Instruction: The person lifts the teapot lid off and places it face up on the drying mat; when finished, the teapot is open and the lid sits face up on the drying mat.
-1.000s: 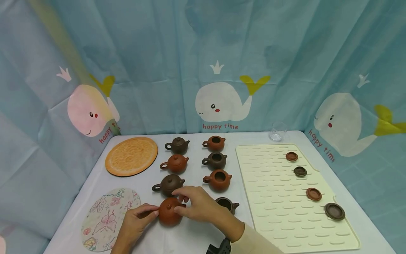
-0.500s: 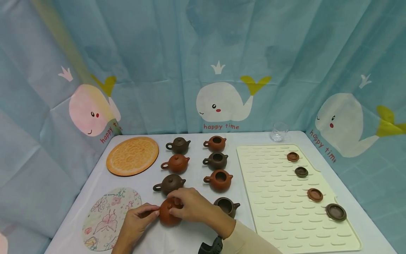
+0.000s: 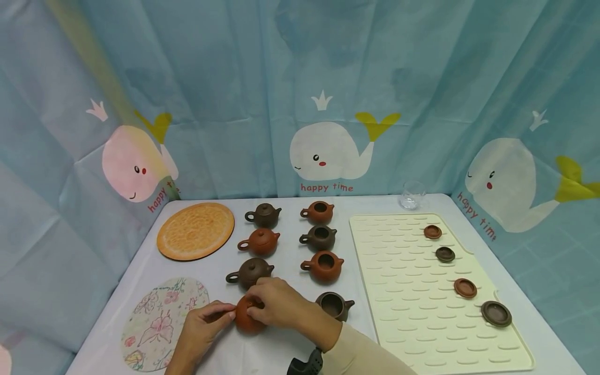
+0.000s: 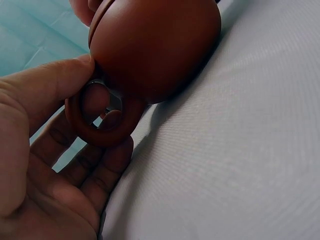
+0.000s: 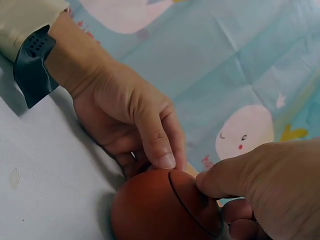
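Note:
A reddish-brown clay teapot (image 3: 246,321) stands at the near end of the left row on the white tablecloth. My left hand (image 3: 200,329) pinches its ring-shaped handle (image 4: 100,136), thumb on top and fingers behind. From the right, my right hand (image 3: 281,306) reaches over the pot, thumb and curled fingers holding the lid (image 5: 186,197). The lid sits on the body with a thin dark seam showing between them. The right hand hides the spout. Just behind stands a dark brown lidded teapot (image 3: 253,272), close to my right fingers.
Further back are a lidded red teapot (image 3: 262,241) and a dark one (image 3: 263,215). Several lidless teapots (image 3: 323,266) form a row to the right. A cream mat (image 3: 398,291) bears several loose lids (image 3: 497,313). Round mats (image 3: 194,229) lie left; a glass cup (image 3: 411,195) stands behind.
My right hand has moved left from the spout side onto the teapot's lid, uncovering the dark lidless pot beside the forearm. The left hand keeps its place at the handle.

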Demonstrator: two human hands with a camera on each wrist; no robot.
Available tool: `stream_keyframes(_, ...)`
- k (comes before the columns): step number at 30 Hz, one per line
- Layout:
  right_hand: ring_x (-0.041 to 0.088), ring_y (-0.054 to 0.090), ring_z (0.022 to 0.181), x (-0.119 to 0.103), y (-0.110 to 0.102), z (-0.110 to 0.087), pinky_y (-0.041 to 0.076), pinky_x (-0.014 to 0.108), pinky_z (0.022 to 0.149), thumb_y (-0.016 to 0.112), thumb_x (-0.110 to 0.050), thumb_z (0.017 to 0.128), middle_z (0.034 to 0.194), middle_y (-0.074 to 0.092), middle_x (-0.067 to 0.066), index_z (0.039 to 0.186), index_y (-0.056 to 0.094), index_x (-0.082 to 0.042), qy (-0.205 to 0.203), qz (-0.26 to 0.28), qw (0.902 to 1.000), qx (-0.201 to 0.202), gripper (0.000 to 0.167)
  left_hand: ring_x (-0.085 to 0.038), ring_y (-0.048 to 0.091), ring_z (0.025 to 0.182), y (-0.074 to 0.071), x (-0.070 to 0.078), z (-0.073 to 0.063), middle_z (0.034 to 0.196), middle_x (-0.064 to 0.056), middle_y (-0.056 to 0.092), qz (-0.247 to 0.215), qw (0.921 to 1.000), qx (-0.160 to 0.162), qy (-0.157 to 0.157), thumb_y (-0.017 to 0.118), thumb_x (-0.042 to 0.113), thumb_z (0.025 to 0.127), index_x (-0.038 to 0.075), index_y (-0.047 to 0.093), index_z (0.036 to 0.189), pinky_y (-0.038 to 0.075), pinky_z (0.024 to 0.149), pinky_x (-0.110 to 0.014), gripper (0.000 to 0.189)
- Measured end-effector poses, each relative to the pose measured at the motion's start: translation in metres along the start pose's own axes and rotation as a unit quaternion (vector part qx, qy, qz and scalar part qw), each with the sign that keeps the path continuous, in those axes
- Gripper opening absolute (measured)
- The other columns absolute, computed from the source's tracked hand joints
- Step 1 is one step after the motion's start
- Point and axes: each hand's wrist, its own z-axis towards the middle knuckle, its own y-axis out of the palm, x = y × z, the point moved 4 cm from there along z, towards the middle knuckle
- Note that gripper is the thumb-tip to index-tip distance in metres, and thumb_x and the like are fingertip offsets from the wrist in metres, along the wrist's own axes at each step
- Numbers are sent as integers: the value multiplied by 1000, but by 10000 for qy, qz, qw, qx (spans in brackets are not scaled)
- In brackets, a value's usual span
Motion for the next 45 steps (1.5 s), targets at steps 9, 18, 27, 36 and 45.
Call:
stream_keyframes(9, -1, 48, 74, -6, 0, 0, 41, 14, 69, 71, -26, 89, 83, 53, -10, 96, 72, -15, -274, -593, 9979, -19, 13, -24, 65, 86, 0, -1, 0, 89, -15, 68, -27, 10000, -39, 76, 75, 1, 82, -2, 74, 96, 52, 77, -25, 15)
stream_keyframes(18, -1, 53, 77, -3, -2, -3, 43, 15, 72, 69, -24, 91, 86, 58, -10, 97, 71, -14, -300, -408, 9982, 319, 12, -25, 65, 86, 0, 0, 0, 88, -14, 68, -95, 9998, -96, 161, 75, 0, 82, -2, 73, 95, 52, 77, -26, 14)
stream_keyframes(27, -7, 49, 64, 11, -2, -9, 40, 10, 57, 71, -18, 88, 73, 58, -15, 90, 71, -13, 144, 825, 9926, 876, 5, -24, 65, 86, 0, 2, 0, 88, -13, 69, -27, 10000, 2, 28, 75, 2, 81, -1, 74, 96, 52, 77, -26, 14)
stream_keyframes(36, -1, 56, 60, 24, -1, -17, 49, 19, 55, 73, -5, 78, 66, 59, -12, 78, 68, -9, 905, 2878, 9427, 1423, 6, -26, 65, 86, 2, 5, -1, 89, -16, 68, -29, 9999, 24, 140, 74, -3, 82, -5, 73, 96, 51, 76, -24, 14)
stream_keyframes(45, 7, 55, 58, 27, 1, -23, 48, 22, 55, 65, 3, 79, 70, 59, -3, 104, 61, -4, 825, 4173, 8919, 1540, 27, -23, 65, 83, 2, 5, -2, 88, -16, 68, -18, 9998, 43, 203, 74, -3, 82, -5, 73, 96, 51, 74, -23, 14)
